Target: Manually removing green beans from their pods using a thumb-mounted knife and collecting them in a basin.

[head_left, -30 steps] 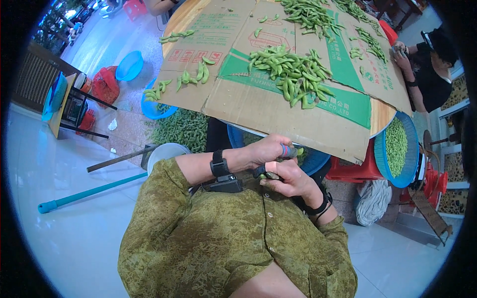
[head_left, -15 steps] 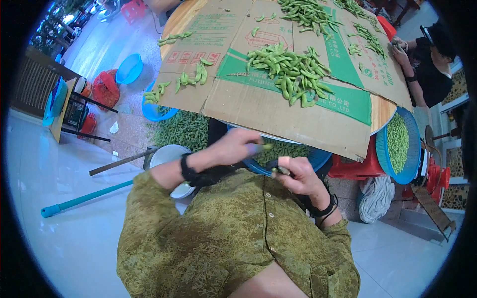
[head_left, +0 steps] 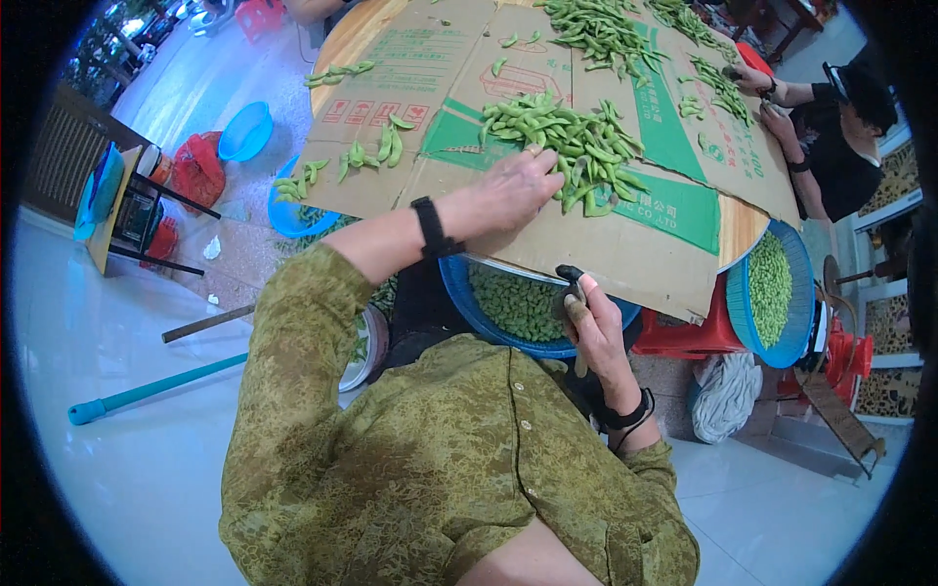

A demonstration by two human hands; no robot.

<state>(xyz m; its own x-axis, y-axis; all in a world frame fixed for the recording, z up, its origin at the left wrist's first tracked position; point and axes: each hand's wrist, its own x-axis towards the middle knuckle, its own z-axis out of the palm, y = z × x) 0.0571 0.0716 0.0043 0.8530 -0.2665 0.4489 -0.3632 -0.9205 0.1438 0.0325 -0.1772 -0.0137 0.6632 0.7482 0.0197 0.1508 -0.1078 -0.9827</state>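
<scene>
My left hand (head_left: pixel 508 190) reaches over the cardboard to the near left edge of a pile of green bean pods (head_left: pixel 557 127). Its fingers are bent together against the pods, and whatever they pinch is hidden. Close to the table's near edge, my right hand (head_left: pixel 598 327) is closed around a small dark tool (head_left: pixel 569 274) whose black end sticks up by the thumb. The tool's exact kind does not show. Below the cardboard edge, a blue basket (head_left: pixel 456 293) holds shelled green beans (head_left: pixel 518 303).
Flattened cardboard (head_left: pixel 391 107) covers the round wooden table, with more pods toward the back. At right, a co-worker (head_left: pixel 840 137) handles pods near a blue basket (head_left: pixel 809 293) of shelled beans. A red stool (head_left: pixel 689 337) stands below. A teal pole (head_left: pixel 156 388) lies left.
My left hand has gone from beside the right hand, above the basket, up and forward to the pod pile. My right hand has turned more upright, and the view has shifted slightly.
</scene>
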